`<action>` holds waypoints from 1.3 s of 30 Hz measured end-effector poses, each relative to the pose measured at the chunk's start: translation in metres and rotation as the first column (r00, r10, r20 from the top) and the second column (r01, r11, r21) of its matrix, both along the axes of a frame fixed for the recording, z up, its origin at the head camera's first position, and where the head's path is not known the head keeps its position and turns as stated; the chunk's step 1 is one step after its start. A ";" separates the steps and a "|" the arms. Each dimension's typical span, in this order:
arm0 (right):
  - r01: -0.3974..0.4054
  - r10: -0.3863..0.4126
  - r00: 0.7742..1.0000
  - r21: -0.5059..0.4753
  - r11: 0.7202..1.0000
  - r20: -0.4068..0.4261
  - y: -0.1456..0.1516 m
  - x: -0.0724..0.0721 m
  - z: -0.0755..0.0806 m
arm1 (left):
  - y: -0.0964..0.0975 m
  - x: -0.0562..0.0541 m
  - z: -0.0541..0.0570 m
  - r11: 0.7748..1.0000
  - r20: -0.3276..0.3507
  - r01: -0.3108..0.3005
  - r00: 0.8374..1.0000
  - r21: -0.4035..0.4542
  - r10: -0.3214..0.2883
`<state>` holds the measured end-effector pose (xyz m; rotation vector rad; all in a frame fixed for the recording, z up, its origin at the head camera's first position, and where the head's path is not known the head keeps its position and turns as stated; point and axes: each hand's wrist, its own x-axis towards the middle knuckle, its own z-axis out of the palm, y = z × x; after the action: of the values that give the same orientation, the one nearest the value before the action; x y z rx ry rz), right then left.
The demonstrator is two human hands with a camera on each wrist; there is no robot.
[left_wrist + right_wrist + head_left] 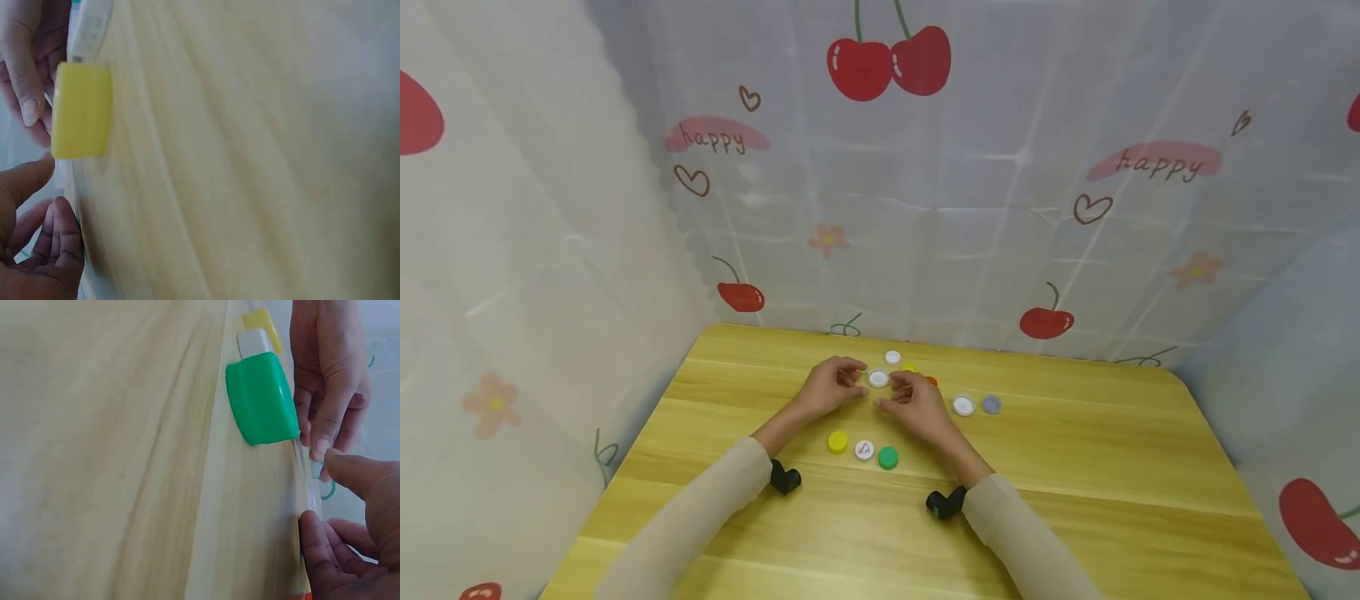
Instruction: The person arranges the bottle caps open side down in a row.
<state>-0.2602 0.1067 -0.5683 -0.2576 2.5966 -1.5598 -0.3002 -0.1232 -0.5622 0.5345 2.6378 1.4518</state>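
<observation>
In the head view a round white bottle cap [878, 379] lies on the table between the two hands. The left hand [830, 388] is at its left, thumb and fingers bent loosely and spread apart. Facing it from the right is the right hand [917, 407], its fingers likewise loosely bent. Fingertips of both come very close to the cap; I cannot tell whether they touch it. Nearer the body sit a yellow cap [838, 442], a white cap with a print [864, 450] and a green cap [888, 457]. The wrist views show the yellow cap [81, 110] and green cap [262, 398] large in front.
Behind the hands are another white cap [892, 357], a yellow cap [911, 367] and a partly hidden orange-red cap [932, 381]. Right of the right hand lie a white cap [963, 406] and a greyish cap [992, 404]. A cherry-printed curtain [925, 208] borders the wooden table [1112, 467].
</observation>
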 end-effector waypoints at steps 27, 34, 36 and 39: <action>0.006 0.008 0.996 0.146 0.989 -0.094 -0.007 -0.017 0.008 | 0.012 -0.010 0.004 0.988 0.001 0.075 0.997 -0.138 -0.076; -0.011 0.025 0.993 0.114 0.993 -0.115 0.000 -0.010 0.014 | 0.008 -0.004 0.004 0.989 -0.009 0.116 0.993 -0.087 -0.118; -0.031 0.042 0.991 0.086 0.996 -0.130 0.004 -0.007 0.016 | 0.006 -0.001 0.004 0.990 -0.013 0.127 0.992 -0.068 -0.129; -0.068 0.071 0.988 0.028 0.997 -0.136 0.012 -0.001 0.017 | 0.005 0.007 0.006 0.990 -0.025 0.141 0.990 -0.028 -0.142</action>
<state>-0.2607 0.1188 -0.5508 -0.4633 2.6741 -1.5388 -0.2930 -0.1185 -0.5566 0.7278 2.5758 1.3767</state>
